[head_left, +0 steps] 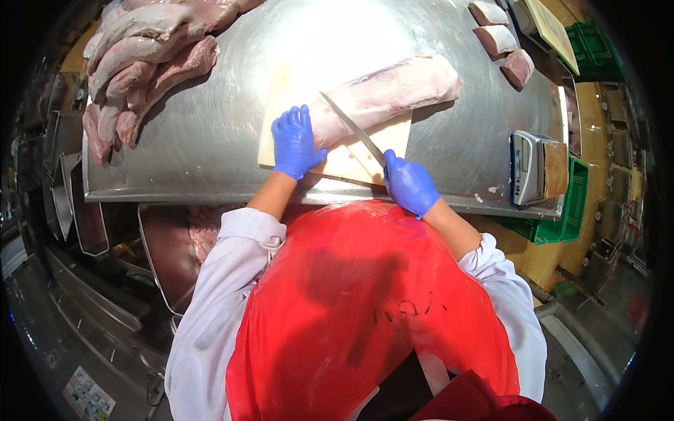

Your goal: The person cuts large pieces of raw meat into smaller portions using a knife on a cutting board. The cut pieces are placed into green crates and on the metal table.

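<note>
A long pale pork loin (393,88) lies slantwise over a cream cutting board (368,168), its far right end reaching past the board onto the metal table. My right hand (411,184), in a blue glove, is wrapped round the handle of a long knife (354,128). The blade slants up to the left across the loin, near its left end. My left hand (296,142), also blue-gloved, rests against that left end with its fingers pointing away from me. Whether the blade has entered the meat I cannot tell.
Several long meat pieces (151,52) are heaped at the far left of the metal table (232,140). Three cut pieces (495,41) lie at the far right. A scale (528,168) stands at the right edge, above a green crate (574,203). A metal tub (165,245) holds meat below the table's front edge.
</note>
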`<state>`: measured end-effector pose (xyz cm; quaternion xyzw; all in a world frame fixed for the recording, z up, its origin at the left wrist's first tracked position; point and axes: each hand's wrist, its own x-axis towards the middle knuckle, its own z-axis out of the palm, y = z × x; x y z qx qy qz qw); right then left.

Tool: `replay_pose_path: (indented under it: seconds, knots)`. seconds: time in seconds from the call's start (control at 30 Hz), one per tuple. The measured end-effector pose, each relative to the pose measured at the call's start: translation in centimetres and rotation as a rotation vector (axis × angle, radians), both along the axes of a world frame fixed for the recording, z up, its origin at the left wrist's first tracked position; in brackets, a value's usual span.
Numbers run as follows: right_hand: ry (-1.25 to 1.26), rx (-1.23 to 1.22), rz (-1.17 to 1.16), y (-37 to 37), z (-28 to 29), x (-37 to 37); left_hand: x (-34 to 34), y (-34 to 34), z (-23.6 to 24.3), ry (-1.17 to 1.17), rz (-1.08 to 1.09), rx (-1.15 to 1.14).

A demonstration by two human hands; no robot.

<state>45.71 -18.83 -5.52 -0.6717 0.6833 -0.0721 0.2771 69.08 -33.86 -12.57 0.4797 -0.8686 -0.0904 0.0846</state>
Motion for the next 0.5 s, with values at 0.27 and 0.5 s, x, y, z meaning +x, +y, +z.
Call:
replay_pose_path:
  seconds: [0.27,0.5]
  knots:
    - [0.064,0.170,-0.165,-3.5,0.7,5.3,0.6,-0.3,0.4,-0.086,0.005,0.048]
    - [0.027,0.284,-0.211,-13.6,-0.3,8.6,0.4,-0.1,0.4,-0.061,0.034,0.026]
